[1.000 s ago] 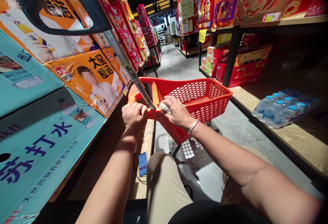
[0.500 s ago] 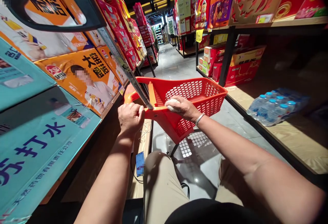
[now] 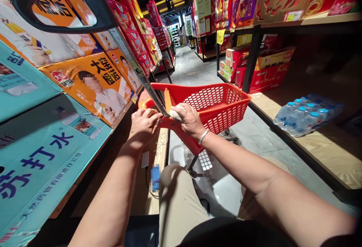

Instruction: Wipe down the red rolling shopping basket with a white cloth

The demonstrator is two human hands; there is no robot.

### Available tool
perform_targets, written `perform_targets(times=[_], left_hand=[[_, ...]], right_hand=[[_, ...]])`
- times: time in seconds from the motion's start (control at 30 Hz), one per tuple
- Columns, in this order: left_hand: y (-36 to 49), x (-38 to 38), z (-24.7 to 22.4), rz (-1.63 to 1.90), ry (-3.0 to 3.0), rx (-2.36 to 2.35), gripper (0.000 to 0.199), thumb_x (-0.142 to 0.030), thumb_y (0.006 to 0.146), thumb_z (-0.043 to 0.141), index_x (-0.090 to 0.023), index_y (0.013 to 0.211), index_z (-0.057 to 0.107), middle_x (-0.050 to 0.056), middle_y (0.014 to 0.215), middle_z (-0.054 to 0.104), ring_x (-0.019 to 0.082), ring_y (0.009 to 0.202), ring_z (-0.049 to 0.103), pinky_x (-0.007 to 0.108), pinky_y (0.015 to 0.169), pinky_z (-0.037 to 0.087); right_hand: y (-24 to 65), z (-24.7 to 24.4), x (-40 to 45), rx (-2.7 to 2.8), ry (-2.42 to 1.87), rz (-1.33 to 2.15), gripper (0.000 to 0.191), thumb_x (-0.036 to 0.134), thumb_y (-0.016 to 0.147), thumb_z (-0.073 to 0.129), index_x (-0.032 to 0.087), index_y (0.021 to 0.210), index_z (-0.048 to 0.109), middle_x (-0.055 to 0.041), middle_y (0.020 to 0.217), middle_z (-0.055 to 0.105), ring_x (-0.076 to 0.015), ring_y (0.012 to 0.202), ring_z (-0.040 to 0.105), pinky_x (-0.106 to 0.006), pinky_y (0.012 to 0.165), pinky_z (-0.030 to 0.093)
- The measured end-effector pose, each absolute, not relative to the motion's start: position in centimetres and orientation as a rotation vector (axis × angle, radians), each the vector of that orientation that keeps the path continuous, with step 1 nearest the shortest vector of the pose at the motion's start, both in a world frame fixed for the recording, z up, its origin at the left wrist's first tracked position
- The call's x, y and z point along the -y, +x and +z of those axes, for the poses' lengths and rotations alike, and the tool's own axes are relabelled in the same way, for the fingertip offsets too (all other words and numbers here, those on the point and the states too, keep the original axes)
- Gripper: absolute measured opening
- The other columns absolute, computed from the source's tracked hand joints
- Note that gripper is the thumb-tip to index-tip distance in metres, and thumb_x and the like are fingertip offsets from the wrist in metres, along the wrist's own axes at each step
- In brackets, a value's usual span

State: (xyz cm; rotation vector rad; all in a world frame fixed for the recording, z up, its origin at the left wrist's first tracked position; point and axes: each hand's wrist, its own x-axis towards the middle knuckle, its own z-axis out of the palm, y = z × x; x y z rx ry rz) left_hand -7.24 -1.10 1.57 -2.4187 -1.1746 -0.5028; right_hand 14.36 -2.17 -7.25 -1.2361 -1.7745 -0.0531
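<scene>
A red-orange plastic shopping cart (image 3: 215, 124) with a perforated basket stands before my knees. My left hand (image 3: 144, 124) is closed over the cart's handle end, fingers bent on the orange bar. With my right hand (image 3: 190, 121) I press a crumpled white cloth (image 3: 177, 112) on the basket's near rim, right beside a slanting metal post (image 3: 149, 90). The post runs up to a black loop-shaped part (image 3: 65, 26) at the upper left. Much of the cloth is hidden under my fingers.
Orange drink cartons (image 3: 93, 85) and turquoise cartons (image 3: 42, 156) are stacked at left. A blue phone-like device (image 3: 155, 177) lies on the low wooden shelf by my knee. At right, a shelf holds wrapped water bottles (image 3: 304, 115); a tiled aisle (image 3: 186, 66) leads ahead.
My right hand has slid left along the rim with the cloth, toward the metal post. The left hand's fingers have shifted on the handle. The cart has barely moved.
</scene>
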Motion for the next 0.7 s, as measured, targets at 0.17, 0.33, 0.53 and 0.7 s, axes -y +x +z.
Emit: perform_targets(times=[0.17,0.33,0.53,0.7], left_hand=[[-6.7,2.9,1.6,-0.418,-2.413,1.167,0.032,-0.017,0.097,0.044,-0.027,0.115,0.069,0.007,0.113,0.074,0.029,0.110,0.059,0.053,0.111,0.027],[-6.8,3.2,0.0,-0.429,-2.343,1.115,0.036,-0.032,0.097,0.052,-0.016,0.129,0.056,0.015,0.131,0.065,0.034,0.119,0.053,0.051,0.113,0.029],[-6.5,2.6,-0.8,-0.439,-2.335,1.099,0.043,-0.032,0.088,0.061,-0.018,0.129,0.053,0.015,0.126,0.063,0.035,0.114,0.050,0.052,0.108,0.029],[-5.6,2.4,-0.5,-0.449,-2.354,1.150,0.049,-0.024,0.080,0.065,-0.016,0.128,0.055,0.015,0.124,0.062,0.035,0.115,0.049,0.053,0.107,0.030]], right_hand=[[14.9,-8.1,1.5,1.873,-1.066,-0.106,0.038,0.034,0.101,0.055,0.034,0.138,0.064,-0.0064,0.143,0.057,-0.0229,0.116,0.056,-0.038,0.105,0.045],[24.3,-11.9,0.6,1.833,-1.038,-0.006,0.032,0.034,0.099,0.057,0.029,0.128,0.070,-0.0088,0.134,0.063,-0.0251,0.121,0.058,-0.043,0.106,0.046],[28.5,-11.7,0.8,1.518,-1.155,-0.023,0.035,0.029,0.095,0.058,0.026,0.130,0.066,-0.0106,0.126,0.059,-0.0256,0.120,0.057,-0.048,0.110,0.047],[18.9,-9.5,1.2,1.670,-0.981,-0.058,0.037,0.029,0.098,0.060,0.038,0.134,0.063,-0.0048,0.137,0.057,-0.0230,0.130,0.052,-0.044,0.115,0.044]])
